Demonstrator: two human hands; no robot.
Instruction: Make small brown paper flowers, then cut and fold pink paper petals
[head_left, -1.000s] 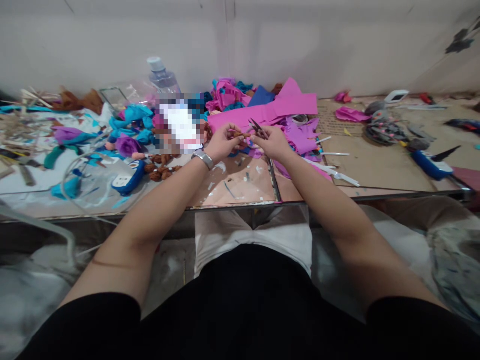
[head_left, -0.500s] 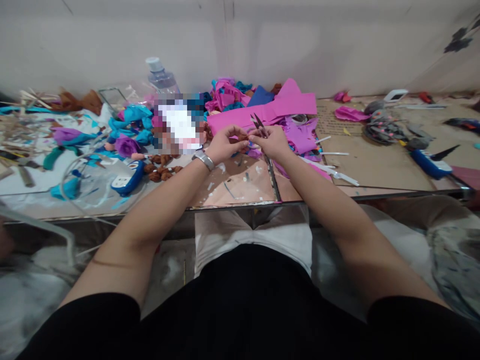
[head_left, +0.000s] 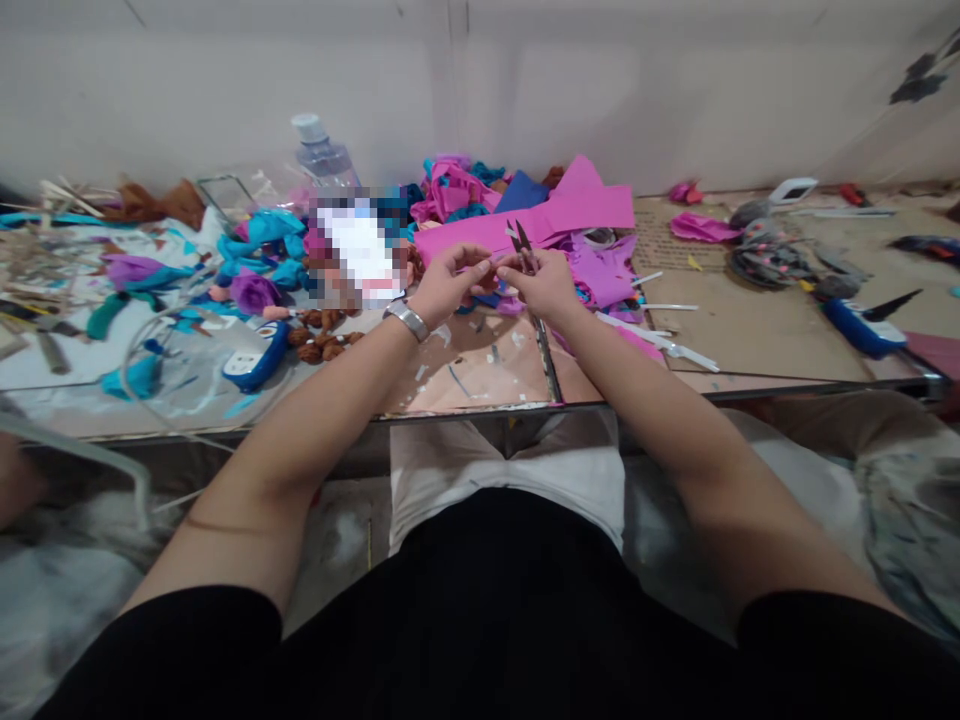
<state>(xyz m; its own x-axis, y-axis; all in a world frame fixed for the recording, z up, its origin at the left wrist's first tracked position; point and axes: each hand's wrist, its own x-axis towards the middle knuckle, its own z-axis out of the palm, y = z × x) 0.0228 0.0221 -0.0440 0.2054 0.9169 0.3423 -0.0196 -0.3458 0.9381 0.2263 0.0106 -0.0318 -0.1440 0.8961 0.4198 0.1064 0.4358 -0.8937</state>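
Grasping scissors (head_left: 523, 242), pointed away, in the right hand (head_left: 546, 284) at the near edge of the pink paper (head_left: 592, 208), probably to free a pinch beside the left hand (head_left: 446, 284), with its grip too hidden to tell.

The right hand (head_left: 546, 285) holds scissors (head_left: 525, 246) close beside the left hand (head_left: 447, 285), in front of pink paper (head_left: 517, 229) on a cluttered table (head_left: 487, 388). A bottle (head_left: 325, 155) stands near the wall (head_left: 375, 70).

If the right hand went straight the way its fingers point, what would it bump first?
Probably the left hand. The right hand points across at it, with hardly any gap showing. Depth is hard to judge here, so it might pass slightly above or below.
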